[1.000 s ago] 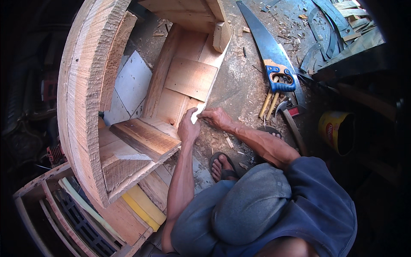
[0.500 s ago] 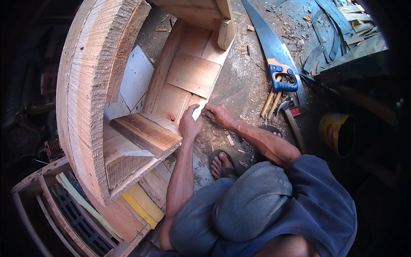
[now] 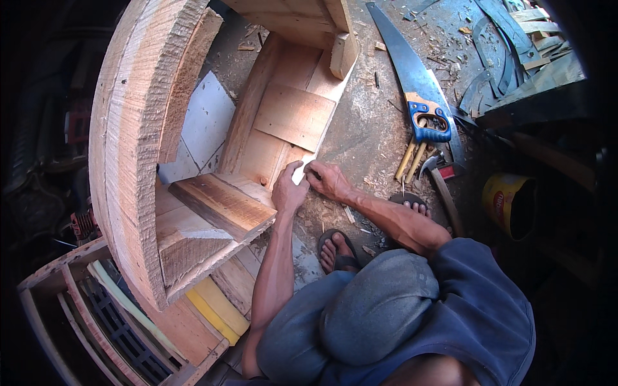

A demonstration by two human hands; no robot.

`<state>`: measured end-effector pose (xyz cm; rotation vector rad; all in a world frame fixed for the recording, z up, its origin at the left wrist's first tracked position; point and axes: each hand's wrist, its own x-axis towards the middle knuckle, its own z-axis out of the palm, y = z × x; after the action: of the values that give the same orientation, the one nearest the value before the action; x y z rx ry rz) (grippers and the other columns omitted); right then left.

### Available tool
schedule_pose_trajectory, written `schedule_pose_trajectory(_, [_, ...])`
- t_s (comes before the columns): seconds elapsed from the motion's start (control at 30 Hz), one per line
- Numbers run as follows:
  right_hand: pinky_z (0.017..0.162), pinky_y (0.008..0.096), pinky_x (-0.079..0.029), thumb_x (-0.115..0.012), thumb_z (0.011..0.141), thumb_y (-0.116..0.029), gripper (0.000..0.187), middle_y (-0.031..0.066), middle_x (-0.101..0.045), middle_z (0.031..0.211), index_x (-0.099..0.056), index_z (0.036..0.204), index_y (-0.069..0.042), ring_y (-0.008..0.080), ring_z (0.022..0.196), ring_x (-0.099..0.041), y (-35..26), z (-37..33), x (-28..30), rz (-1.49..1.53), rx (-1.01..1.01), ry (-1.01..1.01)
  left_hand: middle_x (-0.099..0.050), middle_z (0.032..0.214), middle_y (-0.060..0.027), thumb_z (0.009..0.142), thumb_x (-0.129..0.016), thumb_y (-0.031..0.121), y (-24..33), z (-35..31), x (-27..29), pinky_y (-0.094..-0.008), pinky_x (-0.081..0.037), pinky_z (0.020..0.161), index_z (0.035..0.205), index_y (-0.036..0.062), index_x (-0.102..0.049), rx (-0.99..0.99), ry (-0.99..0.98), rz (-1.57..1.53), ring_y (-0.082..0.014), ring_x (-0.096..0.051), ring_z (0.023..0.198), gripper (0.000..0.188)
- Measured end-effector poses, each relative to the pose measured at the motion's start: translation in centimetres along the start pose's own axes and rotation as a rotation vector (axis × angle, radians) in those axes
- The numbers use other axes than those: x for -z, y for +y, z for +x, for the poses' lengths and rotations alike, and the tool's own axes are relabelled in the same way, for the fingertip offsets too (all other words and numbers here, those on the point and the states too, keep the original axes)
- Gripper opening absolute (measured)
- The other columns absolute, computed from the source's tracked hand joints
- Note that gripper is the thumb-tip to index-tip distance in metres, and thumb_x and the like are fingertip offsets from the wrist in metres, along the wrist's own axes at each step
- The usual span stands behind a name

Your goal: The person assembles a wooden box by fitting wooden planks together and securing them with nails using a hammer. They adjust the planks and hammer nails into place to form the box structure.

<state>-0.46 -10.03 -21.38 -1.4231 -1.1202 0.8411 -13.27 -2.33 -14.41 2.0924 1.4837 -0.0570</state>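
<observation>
A rough wooden frame (image 3: 135, 96), box-like and built of sawn boards, leans in front of me on the left. My left hand (image 3: 288, 192) is curled at the edge of its lower board, thumb side up. Just to the right, my right hand (image 3: 328, 182) has its fingers bent and pressed together close to the same edge. Whatever lies in those fingers is too small or hidden to name. A brightly lit strip of wood shows between the hands. Beyond them, a flat wooden panel (image 3: 295, 116) lies against the inside boards.
On the floor at the right lie a handsaw (image 3: 428, 122) with a blue handle, a hammer (image 3: 444, 193) and wood shavings. A yellow bucket (image 3: 508, 202) stands farther right. Curved dark strips (image 3: 502, 58) are piled at the far right. A slatted wooden piece (image 3: 122, 315) sits at lower left.
The whole scene has shifted slightly right and down in view. Both hands stay at the board's edge, and my right hand's fingers look a little more tightly bent.
</observation>
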Motion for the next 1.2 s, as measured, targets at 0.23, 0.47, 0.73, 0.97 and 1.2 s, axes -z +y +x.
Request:
schedule_pose_trajectory(0.23, [0.072, 0.0481, -0.054, -0.062, 0.091, -0.013, 0.013, 0.0232, -0.069, 0.088, -0.066, 0.098, -0.003, 0.0423, 0.084, -0.069, -0.7, 0.5, 0.7, -0.017, -0.116, -0.084, -0.069, 0.125, -0.0125, 0.083, -0.076, 0.022, 0.0, -0.1, 0.0, -0.0427, -0.052, 0.097, 0.13, 0.018, -0.064, 0.013, 0.005, 0.017, -0.0322, -0.065, 0.116, 0.048])
schedule_pose_trajectory(0.47, [0.067, 0.0444, -0.054, -0.065, 0.086, -0.01, 0.01, 0.0192, -0.067, 0.081, -0.066, 0.092, -0.002, 0.0369, 0.074, -0.068, -2.9, 3.1, 2.4, 0.001, 0.038, 0.043, -0.068, 0.122, -0.0108, 0.081, -0.075, 0.024, 1.0, 0.0, 0.2, -0.045, -0.052, 0.095, 0.126, 0.0249, -0.067, 0.113, 0.021, -0.014, -0.0333, -0.064, 0.115, 0.046])
schedule_pose_trajectory(0.73, [0.072, 0.0476, -0.055, -0.062, 0.089, -0.012, 0.011, 0.0185, -0.069, 0.088, -0.066, 0.094, -0.003, 0.0394, 0.082, -0.069, -2.8, 3.6, 2.6, -0.136, 0.119, -0.065, -0.071, 0.12, -0.0074, 0.088, -0.073, 0.041, 1.7, -0.2, -0.1, -0.0445, -0.053, 0.092, 0.12, 0.0228, -0.072, 0.165, 0.102, 0.002, -0.0318, -0.067, 0.112, 0.037])
schedule_pose_trajectory(0.97, [0.079, 0.0466, -0.056, -0.063, 0.09, -0.01, 0.027, 0.0181, -0.068, 0.097, -0.066, 0.117, -0.007, 0.0394, 0.09, -0.067, -5.0, 0.2, 8.1, -0.293, 0.052, -0.092, -0.074, 0.115, -0.0047, 0.088, -0.072, 0.051, 3.7, -0.4, 0.7, -0.0443, -0.052, 0.09, 0.111, 0.0259, -0.079, 0.377, 0.113, -0.146, -0.0314, -0.069, 0.106, 0.035])
schedule_pose_trajectory(1.2, [0.088, 0.0496, -0.05, -0.069, 0.086, -0.008, 0.037, 0.0224, -0.061, 0.111, -0.06, 0.122, -0.001, 0.0418, 0.101, -0.061, -3.1, -14.9, 22.3, -0.913, -0.35, 0.25, -0.075, 0.115, -0.0033, 0.087, -0.074, 0.051, 5.0, -0.4, 1.7, -0.0426, -0.052, 0.092, 0.113, 0.0291, -0.078, 0.433, 0.072, -0.135, -0.0299, -0.07, 0.105, 0.035])
